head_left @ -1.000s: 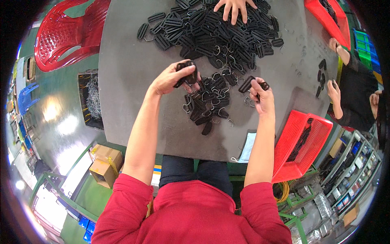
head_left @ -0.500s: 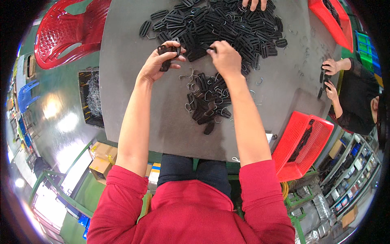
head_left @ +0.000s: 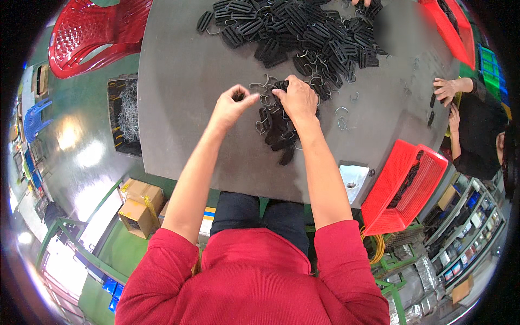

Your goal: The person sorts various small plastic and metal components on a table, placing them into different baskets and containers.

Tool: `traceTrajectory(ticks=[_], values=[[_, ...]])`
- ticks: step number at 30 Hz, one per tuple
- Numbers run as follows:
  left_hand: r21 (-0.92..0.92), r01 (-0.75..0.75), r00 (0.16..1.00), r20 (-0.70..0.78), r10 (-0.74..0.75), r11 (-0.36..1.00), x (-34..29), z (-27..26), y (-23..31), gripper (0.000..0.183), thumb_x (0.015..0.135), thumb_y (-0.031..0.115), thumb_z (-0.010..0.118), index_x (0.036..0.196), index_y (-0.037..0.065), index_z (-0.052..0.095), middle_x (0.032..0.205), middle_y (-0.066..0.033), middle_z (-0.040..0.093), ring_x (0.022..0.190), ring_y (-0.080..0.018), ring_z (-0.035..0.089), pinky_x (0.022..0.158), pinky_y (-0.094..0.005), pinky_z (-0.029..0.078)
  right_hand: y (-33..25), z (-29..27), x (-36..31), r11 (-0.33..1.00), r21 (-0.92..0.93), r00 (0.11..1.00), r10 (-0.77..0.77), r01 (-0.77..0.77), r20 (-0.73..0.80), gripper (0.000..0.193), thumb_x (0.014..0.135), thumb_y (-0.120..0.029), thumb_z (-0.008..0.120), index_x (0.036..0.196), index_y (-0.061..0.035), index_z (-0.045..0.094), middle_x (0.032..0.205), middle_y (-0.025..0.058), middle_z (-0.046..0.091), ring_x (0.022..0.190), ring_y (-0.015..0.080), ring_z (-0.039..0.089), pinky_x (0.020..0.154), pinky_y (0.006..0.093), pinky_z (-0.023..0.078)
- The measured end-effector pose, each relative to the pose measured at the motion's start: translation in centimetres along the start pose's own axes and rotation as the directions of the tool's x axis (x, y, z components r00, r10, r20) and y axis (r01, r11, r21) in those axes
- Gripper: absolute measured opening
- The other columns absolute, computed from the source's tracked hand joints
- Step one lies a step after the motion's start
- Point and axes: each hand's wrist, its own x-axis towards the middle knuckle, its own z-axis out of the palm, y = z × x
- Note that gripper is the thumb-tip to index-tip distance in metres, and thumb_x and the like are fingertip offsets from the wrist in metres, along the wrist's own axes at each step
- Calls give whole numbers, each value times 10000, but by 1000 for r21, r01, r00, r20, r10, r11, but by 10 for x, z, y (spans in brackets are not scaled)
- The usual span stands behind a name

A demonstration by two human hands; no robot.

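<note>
My left hand (head_left: 232, 110) curls closed around black plastic slotted buckles, of which only a dark bit shows between the fingers and thumb. Beside it, my right hand (head_left: 300, 103) bends over the small near heap of buckles (head_left: 279, 127), with thumb and fingers closed on a dark buckle (head_left: 281, 85); its far part is covered by the hand. Bent metal wire hooks (head_left: 264, 84) stick out among the buckles of this heap. Beyond both hands lies the large pile of black slotted buckles (head_left: 292, 27), mixed with some hooks.
Loose hooks (head_left: 342, 118) lie on the grey table (head_left: 184, 108), right of the heap. Red baskets (head_left: 387, 219) stand at the right edge. A co-worker's hands (head_left: 447, 91) handle black pieces there; another person's fingertips (head_left: 362, 2) reach the pile. A plastic bag (head_left: 353, 181) lies near the front edge.
Both hands have come nearer, from the large pile's edge to the small heap. My left hand has closed further over its buckles. The view has shifted, and the co-worker's hands have moved.
</note>
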Motion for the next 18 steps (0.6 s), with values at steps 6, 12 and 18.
traceTrajectory(ticks=[6,12,18], values=[[783,40,962,-199,188,621,-52,60,-2,452,723,441,705,848,36,547,756,-174,644,751,-361,635,639,-445,489,49,-23,-21,925,376,977,125,-51,-175,370,737,-354,690,919,-33,661,825,139,671,805,316,640,730,400,476],[830,181,915,-338,219,528,-64,99,0,304,837,356,578,849,53,556,820,-189,647,796,-389,628,679,-474,491,130,-54,-81,746,643,976,218,-172,8,331,747,-303,719,895,-14,655,805,86,664,771,172,599,733,333,471],[904,179,841,-345,416,388,-59,82,-33,304,856,359,568,890,60,527,810,-164,650,764,-362,632,653,-455,486,177,-82,-126,820,493,944,329,-291,11,363,779,-365,657,959,-50,653,857,143,667,851,293,639,739,403,477]])
